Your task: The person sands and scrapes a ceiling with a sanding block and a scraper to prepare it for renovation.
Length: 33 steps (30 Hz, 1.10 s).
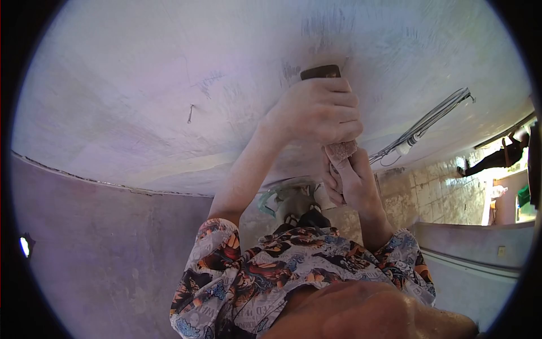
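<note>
Both my hands are raised in front of a pale, plastered wall [141, 107]. My left hand [322, 113] is wrapped round a dark-ended tool [323, 72] held close to the wall; whether it touches the wall is hard to see. Just below, my right hand [353, 183] is closed with its thumb up along a dusty, brownish, grainy piece [342, 150] that sticks out under the left fist. The fingers hide whether this piece and the dark end form one tool. Grey scuff marks show on the wall around the hands.
A bundle of wires [435, 118] with a white bulb holder [407, 145] hangs at the right. A nail [191, 113] juts from the wall. By my feet [302, 219] is a green plastic piece [270, 202]. Far right, another person [502, 157] stands near a bright opening.
</note>
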Available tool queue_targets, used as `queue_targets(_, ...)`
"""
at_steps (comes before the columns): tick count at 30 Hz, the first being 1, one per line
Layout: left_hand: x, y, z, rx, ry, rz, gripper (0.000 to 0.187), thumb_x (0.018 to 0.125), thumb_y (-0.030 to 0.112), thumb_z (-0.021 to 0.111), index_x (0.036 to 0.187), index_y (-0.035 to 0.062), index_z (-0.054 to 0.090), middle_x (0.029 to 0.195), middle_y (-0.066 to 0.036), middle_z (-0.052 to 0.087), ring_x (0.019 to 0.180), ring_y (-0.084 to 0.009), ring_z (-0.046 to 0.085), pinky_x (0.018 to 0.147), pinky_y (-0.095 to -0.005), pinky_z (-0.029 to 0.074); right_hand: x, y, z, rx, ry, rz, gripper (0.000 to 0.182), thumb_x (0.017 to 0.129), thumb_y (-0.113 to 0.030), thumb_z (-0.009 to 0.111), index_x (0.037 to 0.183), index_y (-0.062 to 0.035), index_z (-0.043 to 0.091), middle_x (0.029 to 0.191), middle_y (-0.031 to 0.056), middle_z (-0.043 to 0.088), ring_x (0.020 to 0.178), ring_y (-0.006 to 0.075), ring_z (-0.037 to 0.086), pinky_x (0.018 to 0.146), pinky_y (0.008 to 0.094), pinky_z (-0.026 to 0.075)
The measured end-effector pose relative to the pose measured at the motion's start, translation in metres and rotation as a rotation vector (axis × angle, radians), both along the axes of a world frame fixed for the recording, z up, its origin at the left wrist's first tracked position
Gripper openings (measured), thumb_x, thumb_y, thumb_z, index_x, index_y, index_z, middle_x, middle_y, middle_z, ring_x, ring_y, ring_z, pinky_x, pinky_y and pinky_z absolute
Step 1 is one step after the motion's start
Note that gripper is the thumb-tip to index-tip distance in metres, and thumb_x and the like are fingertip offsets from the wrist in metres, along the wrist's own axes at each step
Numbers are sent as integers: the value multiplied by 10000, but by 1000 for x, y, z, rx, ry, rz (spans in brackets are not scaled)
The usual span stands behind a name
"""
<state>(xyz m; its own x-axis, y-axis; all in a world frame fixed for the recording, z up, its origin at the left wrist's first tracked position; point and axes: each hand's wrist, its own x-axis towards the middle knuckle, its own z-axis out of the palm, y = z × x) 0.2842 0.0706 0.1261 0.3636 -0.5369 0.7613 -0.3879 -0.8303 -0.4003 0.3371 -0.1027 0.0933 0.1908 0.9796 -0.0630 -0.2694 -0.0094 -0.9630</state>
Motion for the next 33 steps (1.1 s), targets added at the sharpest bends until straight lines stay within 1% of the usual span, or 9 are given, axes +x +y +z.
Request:
queue_targets(4,-2,0,8,30,23,16,184,482,172,574,616,123,458,606,34,437,587,-139,511,603,-276,468,1,-1,7,-32,3,-3,434,1051,-279,437,702,-21,444,536,2,421,344,73,381,312,235,261)
queue_targets(14,2,-2,5,-31,-9,9,185,481,171,578,618,124,463,609,33,449,597,-137,521,605,-277,469,1,-2,3,10,-6,-14,435,1049,-279,442,703,-15,445,535,-4,412,348,67,377,311,235,262)
queue_targets(17,0,-1,0,-16,-8,15,184,491,179,586,619,123,466,617,33,464,602,-139,528,611,-279,472,1,-2,4,16,-19,-5,429,1050,-278,441,711,-15,446,532,-5,408,346,66,373,309,234,263)
queue_targets(19,-3,0,12,72,47,42,177,508,182,592,620,122,469,622,33,476,606,-143,536,620,-283,476,2,-2,5,-7,-23,-20,422,1050,-277,441,719,-15,447,532,-5,407,345,66,372,308,233,263)
queue_targets(22,-1,-2,5,-6,-2,-10,167,516,177,591,618,122,470,624,34,477,613,-142,543,621,-285,477,1,1,5,49,-12,-14,402,1051,-265,435,738,-13,449,532,-3,411,342,69,379,305,234,262)
queue_targets(25,0,-1,2,-27,11,-28,161,517,166,589,619,124,472,622,36,475,611,-143,541,623,-283,477,2,0,1,22,-52,-13,391,1052,-263,433,750,-15,449,534,-3,413,342,70,385,302,235,259)
queue_targets(27,-3,0,9,-2,14,-5,164,519,169,594,620,125,473,621,38,475,611,-143,541,622,-283,478,0,-1,8,51,-4,13,387,1053,-259,429,754,-14,449,538,-6,416,343,68,383,305,232,262)
queue_targets(30,1,-2,3,12,4,11,169,522,170,604,620,126,474,615,40,470,603,-143,534,620,-283,479,2,-1,-6,41,-18,14,384,1054,-256,425,755,-15,448,541,-8,418,343,63,376,307,231,262)
queue_targets(33,0,-1,6,16,1,2,177,523,167,614,621,126,474,606,40,456,590,-143,520,619,-285,480,4,-4,6,-27,-8,-1,370,1054,-241,419,766,-10,450,541,-7,420,344,63,381,309,232,262)
